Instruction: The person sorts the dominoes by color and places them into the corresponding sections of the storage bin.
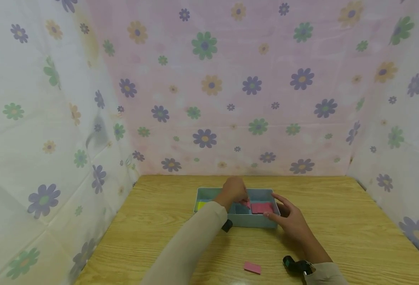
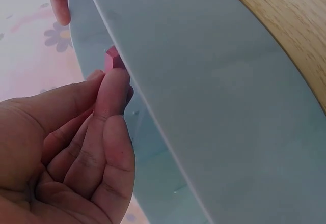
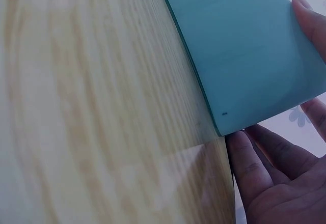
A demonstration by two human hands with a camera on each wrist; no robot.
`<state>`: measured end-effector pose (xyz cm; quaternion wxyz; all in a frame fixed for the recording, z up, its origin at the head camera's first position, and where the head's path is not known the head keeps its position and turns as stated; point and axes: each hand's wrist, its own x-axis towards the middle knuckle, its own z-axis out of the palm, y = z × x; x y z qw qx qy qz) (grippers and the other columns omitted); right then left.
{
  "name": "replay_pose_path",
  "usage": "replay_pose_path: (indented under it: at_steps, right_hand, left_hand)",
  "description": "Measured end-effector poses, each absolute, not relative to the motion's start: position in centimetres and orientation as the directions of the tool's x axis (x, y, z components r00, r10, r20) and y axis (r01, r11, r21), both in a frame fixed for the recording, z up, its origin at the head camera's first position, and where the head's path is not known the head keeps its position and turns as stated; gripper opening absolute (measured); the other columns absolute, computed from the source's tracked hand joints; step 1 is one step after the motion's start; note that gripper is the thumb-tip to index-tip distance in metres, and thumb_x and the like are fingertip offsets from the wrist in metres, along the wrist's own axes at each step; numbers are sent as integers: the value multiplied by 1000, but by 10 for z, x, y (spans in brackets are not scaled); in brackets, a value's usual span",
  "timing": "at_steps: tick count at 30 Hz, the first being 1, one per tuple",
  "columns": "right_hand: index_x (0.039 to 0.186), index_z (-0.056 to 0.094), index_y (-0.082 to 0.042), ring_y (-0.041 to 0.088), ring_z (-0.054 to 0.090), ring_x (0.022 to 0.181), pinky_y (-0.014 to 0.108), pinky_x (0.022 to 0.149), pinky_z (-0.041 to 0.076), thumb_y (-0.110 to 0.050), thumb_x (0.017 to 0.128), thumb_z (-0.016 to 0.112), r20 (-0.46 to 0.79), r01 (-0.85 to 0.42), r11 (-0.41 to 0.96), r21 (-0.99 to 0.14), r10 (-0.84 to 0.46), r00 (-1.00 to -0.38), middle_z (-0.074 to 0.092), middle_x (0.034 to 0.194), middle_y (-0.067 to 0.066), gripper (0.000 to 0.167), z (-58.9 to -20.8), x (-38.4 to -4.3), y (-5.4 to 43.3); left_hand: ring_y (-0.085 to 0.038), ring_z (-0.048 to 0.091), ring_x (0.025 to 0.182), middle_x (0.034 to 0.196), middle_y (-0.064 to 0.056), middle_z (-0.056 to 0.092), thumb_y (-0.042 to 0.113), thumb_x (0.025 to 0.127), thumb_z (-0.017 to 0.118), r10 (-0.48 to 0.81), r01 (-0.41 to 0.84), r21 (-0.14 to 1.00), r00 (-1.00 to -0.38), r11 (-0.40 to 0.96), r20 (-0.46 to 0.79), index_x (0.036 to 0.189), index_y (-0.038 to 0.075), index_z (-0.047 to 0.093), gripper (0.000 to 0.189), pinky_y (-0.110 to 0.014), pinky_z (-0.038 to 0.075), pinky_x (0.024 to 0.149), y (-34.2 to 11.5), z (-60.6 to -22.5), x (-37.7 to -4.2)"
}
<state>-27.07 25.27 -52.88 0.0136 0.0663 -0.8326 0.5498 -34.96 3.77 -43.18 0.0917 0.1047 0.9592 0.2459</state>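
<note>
A light blue compartment tray [image 1: 252, 221] stands on the table. My left hand [image 1: 235, 189] reaches over its middle and pinches a small pink piece [image 2: 113, 58] between thumb and fingertips, just inside the tray wall in the left wrist view. Flat pink pieces [image 1: 262, 208] lie in the right compartment, and something yellow [image 1: 201, 205] shows in the left one, partly behind the forearm. My right hand [image 1: 294, 220] grips the tray's right end, thumb at the near corner and fingers at the far one; in the right wrist view, fingers [image 3: 249, 165] touch the tray's lower corner.
On the wooden table [image 1: 152, 229], a loose pink rectangle [image 1: 252, 268] lies in front of the tray. Flower-patterned cloth [image 1: 230, 99] encloses the back and both sides. Black devices [image 1: 294, 265] are worn at the wrists.
</note>
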Motion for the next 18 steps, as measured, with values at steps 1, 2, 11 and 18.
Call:
replay_pose_path:
  at_steps: [1,2,11,18]
  right_hand:
    - [162,34,-29,43,49,142,47,104,56,-42,94,76,95,-125,388,-913,-95,-991,44,158,26,81,-528,-271,253]
    - [162,34,-29,43,49,142,47,104,55,-42,94,76,94,-124,390,-913,-94,-991,44,158,26,81,-528,-270,253]
    - [162,34,-29,43,50,142,44,102,57,-41,95,76,99,-133,385,-913,-106,-989,45,158,25,80,-530,-270,253]
    - [162,34,-28,43,50,141,48,104,55,-41,96,75,114,-147,394,-907,-107,-988,45,157,25,79,-530,-270,253]
  left_hand:
    - [-6,65,54,56,4,71,14,85,87,245,157,487,-962,859,-122,63,13,78,24,-22,43,46,38,-432,-349]
    - [-6,66,55,58,4,72,15,85,87,246,160,484,-962,861,-120,65,12,80,21,-22,43,47,38,-431,-348]
    - [-20,74,64,54,1,68,7,93,70,233,106,599,-962,794,-139,58,5,71,35,-28,54,52,31,-429,-344]
    - [-37,70,105,94,-15,68,34,105,56,303,-77,788,-897,611,-322,97,-2,68,38,-49,61,90,33,-425,-337]
